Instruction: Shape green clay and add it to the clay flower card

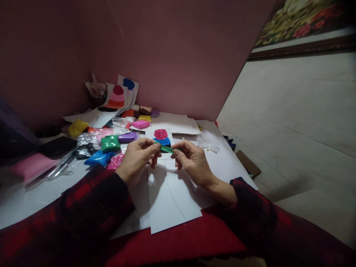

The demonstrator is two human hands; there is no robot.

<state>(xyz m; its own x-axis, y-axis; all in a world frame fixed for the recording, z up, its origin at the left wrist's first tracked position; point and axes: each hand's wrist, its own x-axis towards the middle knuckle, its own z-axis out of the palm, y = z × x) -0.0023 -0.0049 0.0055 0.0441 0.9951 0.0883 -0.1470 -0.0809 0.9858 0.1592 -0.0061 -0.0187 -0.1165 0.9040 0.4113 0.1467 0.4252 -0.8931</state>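
A strip of green clay [167, 149] is stretched between my two hands, above a white sheet. My left hand [140, 155] pinches its left end between thumb and finger. The right end is pinched by my right hand [193, 161]. Just beyond the strip, a textured pink round shape [160, 134] and a blue band [162, 141] lie on the paper, with a dark part half hidden behind the strip. Nearer to me, the white sheet [172, 200] carries a thin pencil line.
Left of my hands lie several clay packets, among them a green one [110, 143] and a blue one [99, 158]. Decorated sheets [118, 98] lean at the back wall. A clear plastic bag [208, 144] lies at the right; the table's right edge slants past it.
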